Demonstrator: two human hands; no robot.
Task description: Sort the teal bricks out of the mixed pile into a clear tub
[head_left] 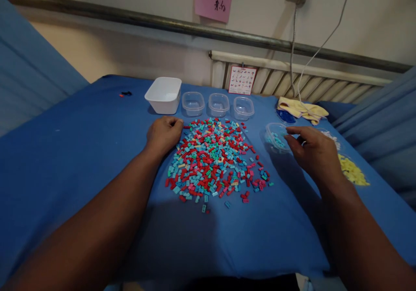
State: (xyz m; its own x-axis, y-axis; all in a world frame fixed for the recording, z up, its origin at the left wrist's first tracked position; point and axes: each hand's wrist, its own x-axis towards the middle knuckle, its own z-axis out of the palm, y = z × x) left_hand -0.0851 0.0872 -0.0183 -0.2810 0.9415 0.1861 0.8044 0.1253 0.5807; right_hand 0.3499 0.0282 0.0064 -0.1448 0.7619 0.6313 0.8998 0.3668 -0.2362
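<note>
A wide pile of small bricks (pixel 212 158) in red, light blue, teal, pink and yellow lies on the blue table cloth (pixel 81 152). My left hand (pixel 163 133) rests on the cloth at the pile's upper left edge, fingers curled under; whether it holds a brick is hidden. My right hand (pixel 313 152) hovers at the right, fingers apart, next to a clear tub (pixel 275 138) holding light blue bricks. Nothing shows in that hand.
At the back stand a white tub (pixel 163 94) and three clear tubs (pixel 218 104). To the right lie yellow bricks (pixel 352 171), a dark blue lot (pixel 286 116), a yellow cloth (pixel 302 109) and a hanging cable (pixel 294 44). A small black and red item (pixel 125 94) lies far left.
</note>
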